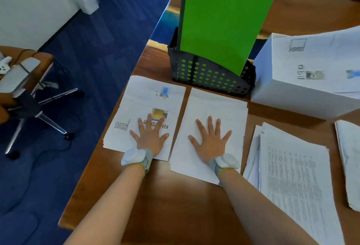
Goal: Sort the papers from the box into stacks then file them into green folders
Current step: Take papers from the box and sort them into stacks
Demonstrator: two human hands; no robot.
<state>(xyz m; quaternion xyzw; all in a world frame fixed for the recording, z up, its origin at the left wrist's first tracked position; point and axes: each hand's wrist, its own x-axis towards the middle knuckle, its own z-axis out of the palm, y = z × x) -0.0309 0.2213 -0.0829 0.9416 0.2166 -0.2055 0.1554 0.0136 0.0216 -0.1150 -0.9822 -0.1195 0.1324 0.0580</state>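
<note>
A glossy brown wooden table carries flat sheaves of thin white paper. The left hand lies palm down, fingers spread wide, on a stack printed with pictures. The right hand presses, equally splayed, on a blank stack just beside it. Neither hand grips anything. Beyond them, a smooth green folder stands tilted in a black perforated plastic holder. To the right sit a white box topped with papers and, nearer, a fanned text stack.

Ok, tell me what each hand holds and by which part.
Nothing held: left hand lies flat on the printed stack, right hand flat on the blank stack.
</note>
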